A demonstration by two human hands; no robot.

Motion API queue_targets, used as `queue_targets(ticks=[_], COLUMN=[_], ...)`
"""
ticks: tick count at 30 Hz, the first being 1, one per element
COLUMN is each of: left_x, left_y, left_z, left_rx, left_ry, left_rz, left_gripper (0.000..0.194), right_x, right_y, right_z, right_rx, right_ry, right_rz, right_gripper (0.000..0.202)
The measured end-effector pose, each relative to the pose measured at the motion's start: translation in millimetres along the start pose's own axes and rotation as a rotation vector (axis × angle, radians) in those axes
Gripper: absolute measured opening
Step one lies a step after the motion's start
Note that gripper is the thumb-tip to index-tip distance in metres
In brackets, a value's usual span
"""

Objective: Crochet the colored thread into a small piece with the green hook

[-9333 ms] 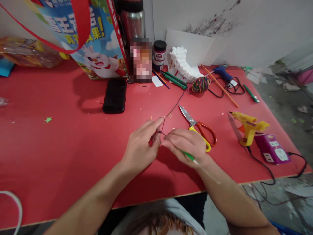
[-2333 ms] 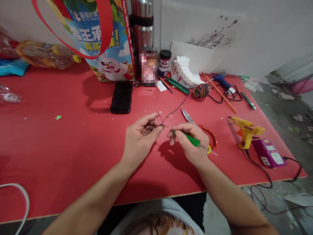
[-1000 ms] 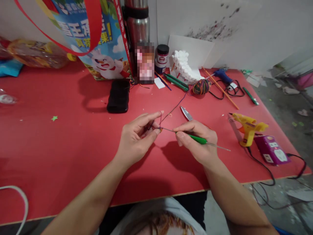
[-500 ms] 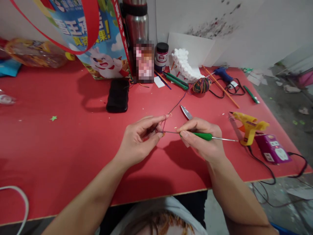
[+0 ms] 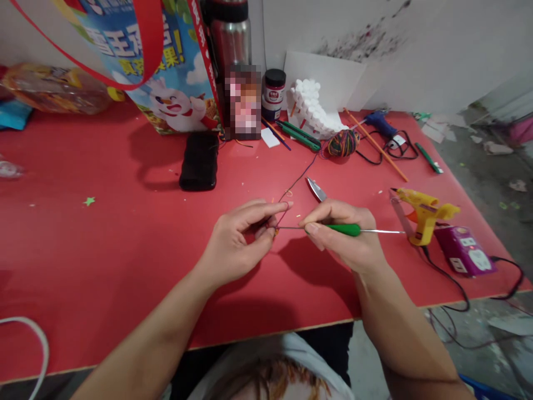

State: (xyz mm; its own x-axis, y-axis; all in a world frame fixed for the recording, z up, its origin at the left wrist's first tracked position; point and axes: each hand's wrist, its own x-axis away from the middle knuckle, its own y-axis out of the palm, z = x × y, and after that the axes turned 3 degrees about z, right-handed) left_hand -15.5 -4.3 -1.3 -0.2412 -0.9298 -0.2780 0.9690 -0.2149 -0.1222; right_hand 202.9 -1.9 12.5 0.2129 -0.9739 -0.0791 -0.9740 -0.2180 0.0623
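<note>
My right hand [image 5: 343,233] is closed around the green handle of a crochet hook [image 5: 345,229], whose thin metal shaft points left toward my other hand. My left hand [image 5: 239,239] pinches a small piece of yarn work, mostly hidden by the thumb and fingers. Dark multicoloured yarn [image 5: 302,176] runs over the left index finger and back to a yarn ball [image 5: 343,143]. The hook's tip meets the yarn at the left fingertips. Just beyond my right hand lies a pointed metal blade [image 5: 316,190], its rear end hidden by that hand.
On the red table [image 5: 125,266], a yellow glue gun [image 5: 427,214] and a purple power box [image 5: 466,253] with cords stand at right. A black phone [image 5: 199,161] lies in front of a printed bag [image 5: 179,83]. Behind are a steel bottle [image 5: 233,41], jar [image 5: 273,94] and green cutter [image 5: 298,136].
My left index finger has stretched further right and slightly down, and the yarn loop near it has shifted. The hook stays in my right hand, nearly in place.
</note>
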Motion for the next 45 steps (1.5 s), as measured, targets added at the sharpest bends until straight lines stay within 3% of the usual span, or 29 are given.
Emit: queue_targets(ticks=[4, 8, 13, 19, 23, 32, 45], left_x=[-1, -2, -2, -2, -3, -3, -3], left_y=[-2.0, -4.1, -4.9, -1.3, 2.4, 6.1, 6.9], left_z=[2, 2, 2, -1, -1, 5, -4], left_rx=[-0.006, 0.161, 0.369, 0.491, 0.527, 0.509, 0.529], left_ry=[0.041, -0.023, -0.132, -0.210, -0.252, -0.213, -0.257], left_rz=[-0.058, -0.071, -0.035, 0.034, 0.015, 0.138, 0.200], left_gripper=[0.052, 0.050, 0.042, 0.043, 0.040, 0.039, 0.043], right_x=[-1, -1, -3, -4, -2, 1, -1], right_y=[-5, -7, -4, 5, 11, 29, 28], right_z=[3, 5, 11, 18, 22, 27, 29], right_rx=[-0.063, -0.154, -0.313, -0.424, -0.425, -0.453, -0.459], right_ry=[0.036, 0.036, 0.016, -0.017, -0.027, -0.062, -0.025], right_rz=[-0.047, -0.088, -0.109, -0.156, -0.209, -0.097, -0.093], right_gripper=[0.009, 0.007, 0.007, 0.007, 0.009, 0.010, 0.010])
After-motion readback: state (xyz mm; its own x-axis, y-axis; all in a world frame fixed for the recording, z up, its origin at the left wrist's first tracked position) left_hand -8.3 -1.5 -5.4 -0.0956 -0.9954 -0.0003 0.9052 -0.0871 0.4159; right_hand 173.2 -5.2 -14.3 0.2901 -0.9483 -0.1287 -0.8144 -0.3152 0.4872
